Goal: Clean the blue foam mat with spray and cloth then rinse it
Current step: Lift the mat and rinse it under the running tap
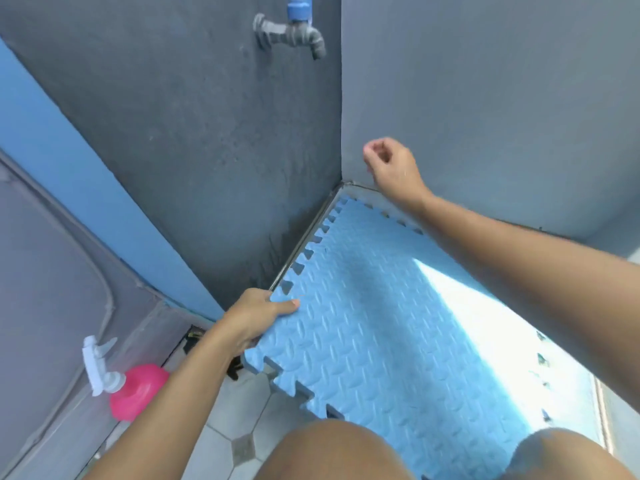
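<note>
A blue foam mat [374, 327] with puzzle-tooth edges lies in the corner of two grey walls, one part of it in bright sunlight. My left hand [258, 315] grips the mat's left edge, thumb on top. Above the mat's far corner, my right hand [391, 164] is raised in front of the right wall, its fingers curled loosely and nothing in it. A pink spray bottle [133, 389] with a white trigger head stands at the left on the floor. No cloth shows.
A grey tap [294, 34] with a blue fitting juts from the back wall, high above the mat. White floor tiles [228, 420] lie at the lower left. My knees [332, 452] fill the bottom edge. A grey panel covers the left side.
</note>
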{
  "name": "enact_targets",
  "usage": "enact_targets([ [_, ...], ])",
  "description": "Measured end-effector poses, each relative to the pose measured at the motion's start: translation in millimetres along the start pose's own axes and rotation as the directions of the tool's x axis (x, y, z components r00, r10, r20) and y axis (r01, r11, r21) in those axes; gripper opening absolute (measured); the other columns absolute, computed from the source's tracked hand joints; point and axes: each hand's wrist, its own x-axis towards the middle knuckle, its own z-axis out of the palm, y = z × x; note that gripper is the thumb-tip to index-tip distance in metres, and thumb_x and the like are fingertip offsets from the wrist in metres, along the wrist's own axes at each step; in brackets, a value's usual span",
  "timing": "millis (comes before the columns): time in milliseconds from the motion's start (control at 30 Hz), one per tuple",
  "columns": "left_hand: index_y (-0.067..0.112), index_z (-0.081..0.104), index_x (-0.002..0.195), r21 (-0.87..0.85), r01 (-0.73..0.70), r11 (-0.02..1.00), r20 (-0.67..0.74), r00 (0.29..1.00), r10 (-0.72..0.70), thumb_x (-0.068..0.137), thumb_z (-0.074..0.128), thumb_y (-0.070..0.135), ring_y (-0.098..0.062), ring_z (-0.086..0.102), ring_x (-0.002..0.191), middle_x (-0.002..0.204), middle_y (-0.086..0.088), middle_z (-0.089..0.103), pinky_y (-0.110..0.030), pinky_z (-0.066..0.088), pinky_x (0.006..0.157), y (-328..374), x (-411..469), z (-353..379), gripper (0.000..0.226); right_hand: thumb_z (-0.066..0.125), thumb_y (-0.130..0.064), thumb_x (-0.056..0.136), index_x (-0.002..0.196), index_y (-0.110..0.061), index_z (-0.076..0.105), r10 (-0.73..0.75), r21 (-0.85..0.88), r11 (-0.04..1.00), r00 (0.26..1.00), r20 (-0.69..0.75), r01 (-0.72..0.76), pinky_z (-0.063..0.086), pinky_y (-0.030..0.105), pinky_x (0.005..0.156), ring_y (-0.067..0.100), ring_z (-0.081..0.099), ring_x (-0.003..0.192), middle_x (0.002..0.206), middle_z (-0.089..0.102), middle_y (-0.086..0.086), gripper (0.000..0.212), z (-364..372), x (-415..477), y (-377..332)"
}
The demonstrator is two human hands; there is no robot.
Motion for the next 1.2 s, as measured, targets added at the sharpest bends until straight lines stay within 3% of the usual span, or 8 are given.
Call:
enact_targets([
  [167,0.004,0.078,0.105,0.112,-0.215,0.970,-0.093,0.970,0.225,0.095,0.075,0.018,-0.030,0.081,0.084,0.093,-0.011,0.082,-0.045,0.066,0.080,27,-29,-12,0.018,0.053,-0.033,0.099,0.096,-0.025,0.064,-0.374,0.055,0.917,0.900,-0.223,0.394,0.049,0.024,0.088,0.003,0.062,0.091,0.098,0.068,-0.009,0.014,-17,84,-134],
  [267,0.009,0.080,0.102,0.204,-0.324,0.924,-0.124,0.927,0.353,0.094,0.076,0.023,-0.027,0.081,0.086,0.094,-0.008,0.083,-0.041,0.065,0.081,57,-54,-38,0.017,0.049,-0.039,0.100,0.085,-0.031,0.059,-0.502,-0.033,0.865,0.865,-0.028,0.501,0.045,0.018,0.078,-0.009,0.055,0.078,0.082,0.060,-0.023,0.020,-9,105,-186],
  [400,0.015,0.081,0.100,0.304,-0.395,0.867,-0.125,0.886,0.447,0.095,0.074,0.027,-0.020,0.080,0.083,0.091,-0.002,0.083,-0.032,0.060,0.077,84,-87,-59,0.014,0.035,-0.060,0.096,0.070,-0.009,0.055,-0.439,-0.373,0.810,0.890,0.125,0.453,0.036,0.036,0.063,0.013,0.045,0.063,0.067,0.050,0.001,0.061,2,121,-193],
  [800,0.010,0.072,0.086,0.491,-0.405,0.772,-0.278,0.766,0.579,0.091,0.075,0.033,-0.002,0.050,0.039,0.053,0.010,0.066,-0.015,0.039,0.042,94,-104,-88,0.024,0.034,-0.051,0.087,0.057,-0.013,0.043,-0.399,-0.556,0.790,0.906,-0.144,0.260,0.036,0.034,0.054,0.023,0.038,0.051,0.050,0.034,0.001,0.048,-2,102,-180],
  [967,0.016,0.075,0.088,0.545,-0.381,0.747,-0.324,0.726,0.607,0.090,0.071,0.052,-0.017,0.045,0.049,0.059,-0.013,0.061,-0.027,0.041,0.060,94,-105,-85,0.036,0.037,-0.050,0.093,0.055,-0.021,0.035,-0.385,-0.275,0.912,0.869,-0.312,0.305,0.028,0.030,0.054,0.010,0.032,0.049,0.049,0.030,-0.006,0.048,-3,88,-172],
  [1067,0.019,0.076,0.091,0.559,-0.376,0.739,-0.357,0.695,0.624,0.094,0.052,0.064,-0.026,0.047,0.057,0.072,-0.021,0.064,-0.034,0.042,0.063,94,-107,-79,0.051,0.038,-0.038,0.103,0.109,-0.023,0.068,-0.195,0.190,0.937,0.889,-0.415,0.294,0.045,0.029,0.094,0.004,0.061,0.105,0.108,0.068,-0.009,0.035,12,74,-128],
  [1133,0.022,0.076,0.091,0.539,-0.373,0.755,-0.391,0.683,0.617,0.099,0.044,0.066,-0.043,0.064,0.070,0.087,-0.024,0.074,-0.046,0.054,0.073,93,-107,-80,0.055,0.034,-0.039,0.105,0.154,-0.011,0.036,0.026,0.218,0.975,0.949,-0.314,0.045,0.022,0.038,0.123,0.015,0.030,0.149,0.160,0.038,0.003,0.056,40,59,-86],
  [1200,0.016,0.074,0.090,0.573,-0.356,0.739,-0.391,0.673,0.628,0.103,0.041,0.065,-0.045,0.068,0.076,0.090,-0.029,0.072,-0.055,0.056,0.080,92,-105,-81,0.061,0.029,-0.048,0.105,0.162,-0.016,0.013,0.211,0.106,0.975,0.967,-0.143,-0.197,0.007,0.048,0.125,0.016,0.006,0.156,0.169,0.011,0.002,0.067,78,34,-51],
])
